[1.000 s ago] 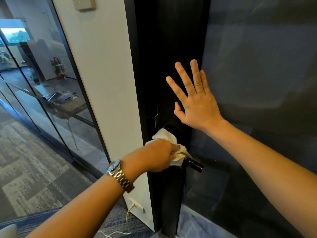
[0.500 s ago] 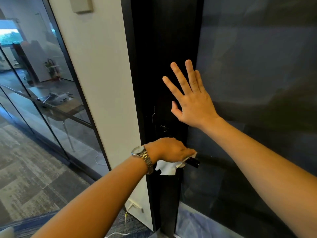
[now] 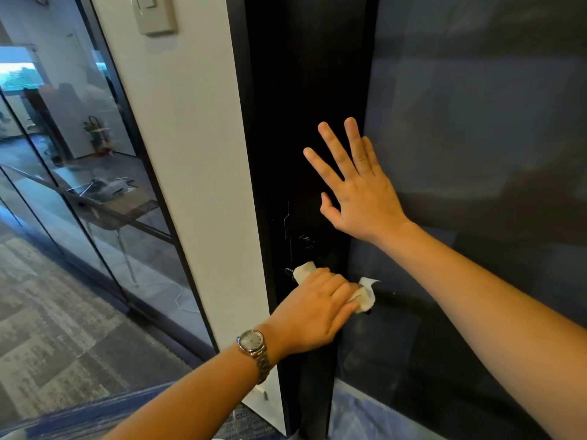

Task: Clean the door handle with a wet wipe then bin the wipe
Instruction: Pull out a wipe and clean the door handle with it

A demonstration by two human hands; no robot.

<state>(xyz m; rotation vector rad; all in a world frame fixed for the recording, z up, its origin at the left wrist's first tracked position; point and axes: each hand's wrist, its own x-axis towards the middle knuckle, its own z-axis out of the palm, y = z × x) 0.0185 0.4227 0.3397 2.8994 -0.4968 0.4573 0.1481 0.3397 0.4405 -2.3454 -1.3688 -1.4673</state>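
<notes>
My left hand (image 3: 317,304), with a metal watch on its wrist, lies over the black door handle and grips a white wet wipe (image 3: 365,296) around it. The wipe sticks out on both sides of the hand, at the upper left and at the fingertips. The handle itself is almost wholly hidden under the hand and wipe; a dark stretch (image 3: 394,298) runs on to the right, but handle and reflection cannot be told apart there. My right hand (image 3: 352,185) presses flat, fingers spread, on the black door frame (image 3: 305,90) above the handle.
The dark glass door panel (image 3: 476,122) fills the right side. A white wall strip (image 3: 197,154) with a switch plate (image 3: 154,14) stands left of the frame, then glass partitions (image 3: 79,154). Grey carpet (image 3: 47,312) covers the floor at lower left. No bin is in view.
My left hand turned over from gripping the handle's side to lying on top, and slid the wipe right along the handle. The right hand stayed flat on the frame.
</notes>
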